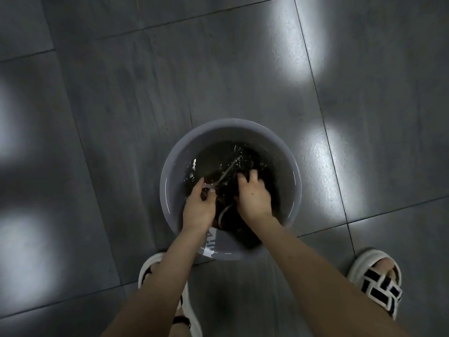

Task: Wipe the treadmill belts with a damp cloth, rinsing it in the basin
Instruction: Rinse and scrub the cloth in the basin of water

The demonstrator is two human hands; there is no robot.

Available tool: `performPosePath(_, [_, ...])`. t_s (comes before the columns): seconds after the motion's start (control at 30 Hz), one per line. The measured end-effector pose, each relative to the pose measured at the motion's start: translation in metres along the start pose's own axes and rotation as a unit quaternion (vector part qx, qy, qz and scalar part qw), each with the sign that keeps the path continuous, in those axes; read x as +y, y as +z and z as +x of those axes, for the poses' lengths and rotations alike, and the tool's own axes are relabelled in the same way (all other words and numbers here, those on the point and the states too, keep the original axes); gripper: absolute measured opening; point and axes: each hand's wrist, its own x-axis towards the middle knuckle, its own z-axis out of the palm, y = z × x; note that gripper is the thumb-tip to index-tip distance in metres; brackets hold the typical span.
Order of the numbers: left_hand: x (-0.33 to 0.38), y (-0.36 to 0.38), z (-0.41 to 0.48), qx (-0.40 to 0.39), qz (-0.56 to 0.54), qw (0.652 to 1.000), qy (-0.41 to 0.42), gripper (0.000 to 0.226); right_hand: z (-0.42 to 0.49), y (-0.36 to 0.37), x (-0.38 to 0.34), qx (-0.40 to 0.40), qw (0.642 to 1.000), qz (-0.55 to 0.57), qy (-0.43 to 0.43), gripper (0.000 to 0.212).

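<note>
A round grey basin [290, 166] stands on the tiled floor in front of my feet, holding water with ripples and small bubbles. A dark cloth [228, 215] with a pale edge lies soaked inside it, mostly under the surface. My left hand [198, 207] pinches a fold of the cloth at the basin's left side. My right hand [254, 197] has its fingers closed on another part of the cloth, just to the right. Both wrists reach in over the near rim. No treadmill is in view.
Large dark grey floor tiles [243, 76] surround the basin, with bright light reflections. My feet in white sandals with black straps stand at the bottom, the left one [155, 268] close to the basin's near rim, the right one [376, 280] further off.
</note>
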Motion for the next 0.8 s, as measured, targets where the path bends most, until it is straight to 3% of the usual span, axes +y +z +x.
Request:
performPosePath(0.07, [0.008,0.002,-0.001,-0.018,-0.044,0.998,-0.048,0.051,-0.009,-0.007,-0.009,-0.004,0.985,0.172,0.009,0.038])
performPosePath(0.17, [0.027,0.007,-0.006,-0.055,-0.165,0.968,-0.179,0.053,-0.033,-0.024,-0.019,-0.002,0.909,0.413,0.057,0.025])
performPosePath(0.27, [0.037,0.009,-0.006,-0.047,-0.258,0.930,-0.258,0.064,-0.057,-0.040,-0.030,-0.021,0.856,0.515,0.043,0.018])
performPosePath(0.33, [0.040,0.012,-0.010,-0.032,-0.293,0.920,-0.258,0.063,-0.064,-0.044,-0.033,-0.011,0.852,0.522,0.040,0.020])
performPosePath(0.57, [0.046,0.028,-0.016,0.018,-0.278,0.943,-0.183,0.022,-0.032,-0.034,-0.030,0.047,0.923,0.372,0.088,0.043])
performPosePath(0.67, [0.044,0.031,-0.016,0.018,-0.237,0.960,-0.146,0.025,-0.010,-0.028,-0.016,0.042,0.956,0.263,0.123,0.042])
performPosePath(0.8, [0.024,0.023,-0.001,0.021,-0.169,0.980,-0.104,0.038,0.003,-0.020,-0.008,0.053,0.947,0.237,0.212,0.038])
